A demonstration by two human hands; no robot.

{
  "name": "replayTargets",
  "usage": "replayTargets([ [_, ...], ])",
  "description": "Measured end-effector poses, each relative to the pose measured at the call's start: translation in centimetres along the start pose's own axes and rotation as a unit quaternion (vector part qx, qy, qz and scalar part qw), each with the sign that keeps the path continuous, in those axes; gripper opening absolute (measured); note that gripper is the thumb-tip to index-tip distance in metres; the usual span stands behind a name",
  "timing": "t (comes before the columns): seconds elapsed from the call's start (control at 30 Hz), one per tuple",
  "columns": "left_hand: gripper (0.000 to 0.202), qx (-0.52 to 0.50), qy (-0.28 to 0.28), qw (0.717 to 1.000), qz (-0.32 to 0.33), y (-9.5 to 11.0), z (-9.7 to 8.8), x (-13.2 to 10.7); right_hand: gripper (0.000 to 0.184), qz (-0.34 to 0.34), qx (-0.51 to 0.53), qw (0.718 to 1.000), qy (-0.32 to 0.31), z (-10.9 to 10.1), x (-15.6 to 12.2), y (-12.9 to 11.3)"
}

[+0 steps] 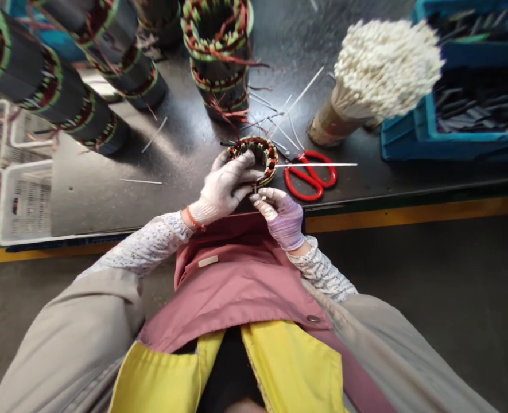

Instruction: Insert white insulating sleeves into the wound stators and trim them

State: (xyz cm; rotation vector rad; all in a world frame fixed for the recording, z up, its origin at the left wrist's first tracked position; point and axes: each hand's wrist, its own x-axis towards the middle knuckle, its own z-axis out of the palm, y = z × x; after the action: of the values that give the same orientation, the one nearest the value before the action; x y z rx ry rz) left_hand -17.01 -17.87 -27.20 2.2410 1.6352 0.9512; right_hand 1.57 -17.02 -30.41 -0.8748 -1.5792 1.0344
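My left hand [224, 186], in a white knit glove, grips a small wound motor stator [267, 150] with red and green windings. My right hand [280, 217], in a purple-palmed glove, pinches something thin at the stator's lower edge, though the fingers hide most of it. A long white strip [316, 165] runs rightward from the stator above red-handled scissors [309, 176], which lie on the dark table [185, 172] close to my hands. Several loose white strips [288, 117] lie just beyond the stator.
Large wound stators [217, 63] stand or lie along the back of the table. A tied bundle of white-tipped sticks [383, 71] stands at the right, beside a blue crate [426, 143] of metal pieces. White plastic baskets [25, 203] sit at the left.
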Motion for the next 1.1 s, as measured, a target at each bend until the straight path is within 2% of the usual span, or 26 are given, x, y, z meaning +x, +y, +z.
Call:
replayTargets([
  [0.1,0.030,-0.003,0.044,0.998,0.050,-0.5,0.8,-0.4,0.004,-0.017,-0.015,1.000,-0.002,-0.6,0.2,-1.2],
  [0.17,0.021,0.005,0.052,0.996,0.079,-0.7,1.1,-0.5,0.006,-0.050,-0.050,0.997,-0.016,-1.2,0.4,-2.4],
  [0.23,0.020,0.009,0.053,0.994,0.094,-1.0,1.2,-0.5,0.008,-0.061,-0.088,0.994,-0.038,-1.6,0.7,-3.4],
  [0.3,0.021,0.006,0.051,0.993,0.106,-1.1,1.3,-0.5,0.010,-0.044,-0.122,0.990,-0.056,-1.5,1.2,-3.7],
  [0.43,0.024,0.009,0.046,0.992,0.115,-1.3,1.2,-0.5,0.022,0.011,-0.170,0.984,-0.056,-0.7,2.4,-1.8],
  [0.5,0.025,0.019,0.047,0.992,0.119,-1.4,1.2,-0.4,0.024,0.006,-0.194,0.979,-0.069,-0.5,2.8,-0.7],
  [0.57,0.026,0.019,0.051,0.990,0.129,-1.5,1.1,-0.2,0.020,-0.027,-0.208,0.974,-0.087,-0.7,2.8,-0.2],
  [0.67,0.024,0.006,0.062,0.989,0.136,-1.8,1.1,0.1,0.015,-0.082,-0.186,0.975,-0.093,-1.2,2.3,-1.0],
  [0.73,0.023,-0.007,0.063,0.989,0.131,-1.8,1.1,0.1,0.013,-0.096,-0.158,0.978,-0.095,-1.6,1.9,-2.1],
  [0.83,0.025,-0.021,0.043,0.993,0.107,-1.7,1.0,0.0,0.013,-0.082,-0.140,0.983,-0.091,-1.5,2.1,-2.9],
  [1.0,0.028,-0.012,0.022,0.996,0.084,-1.6,1.0,-0.1,0.020,-0.022,-0.172,0.982,-0.080,-0.9,3.1,-1.8],
  [1.1,0.029,-0.007,0.027,0.996,0.089,-1.8,1.1,-0.1,0.019,-0.032,-0.166,0.981,-0.095,-1.1,2.8,-2.1],
])
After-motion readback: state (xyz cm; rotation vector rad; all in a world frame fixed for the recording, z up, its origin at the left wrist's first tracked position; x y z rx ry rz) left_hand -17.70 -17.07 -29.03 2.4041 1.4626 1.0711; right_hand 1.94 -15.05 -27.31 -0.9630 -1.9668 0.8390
